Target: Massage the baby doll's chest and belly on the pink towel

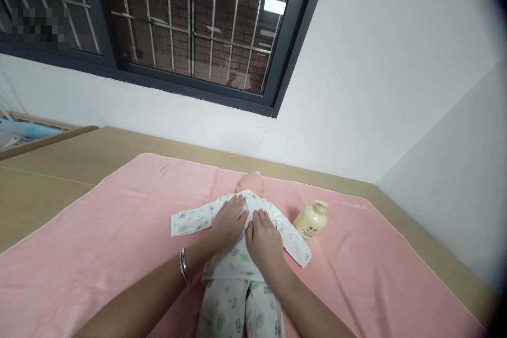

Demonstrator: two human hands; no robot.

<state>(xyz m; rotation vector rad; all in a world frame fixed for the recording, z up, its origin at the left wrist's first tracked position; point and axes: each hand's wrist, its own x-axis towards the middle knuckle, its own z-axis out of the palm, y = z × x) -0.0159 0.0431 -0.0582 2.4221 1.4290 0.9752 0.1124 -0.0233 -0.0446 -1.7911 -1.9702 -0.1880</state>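
Head view:
Doll: a baby doll (241,253) in a white printed sleepsuit is laid on its back on the pink towel (119,232), head toward the wall, legs toward the lower edge of the picture.
Left hand: the left hand (228,220) is laid flat on the doll's chest and shoulder, beside the spread sleeve (190,222); a bracelet (184,266) is worn at the wrist.
Right hand: the right hand (264,243) is pressed on the front of the sleepsuit, just beside the left, thumbs nearly touching.
Fingers: on both hands the fingers (237,202) are stretched out and slightly spread, palms down; nothing is pinched or clasped, only cloth is touched.
Step in hand: the garment front appears to be smoothed or closed along the middle.
Doing it well: light, even pressure is advised, with both front edges kept aligned so that no cloth is bunched under the palms.
Surroundings: a cream pump bottle (311,220) is seen tilted on the towel near the doll's far sleeve; the towel is spread over a wooden desk (47,179) below a barred window (190,26).
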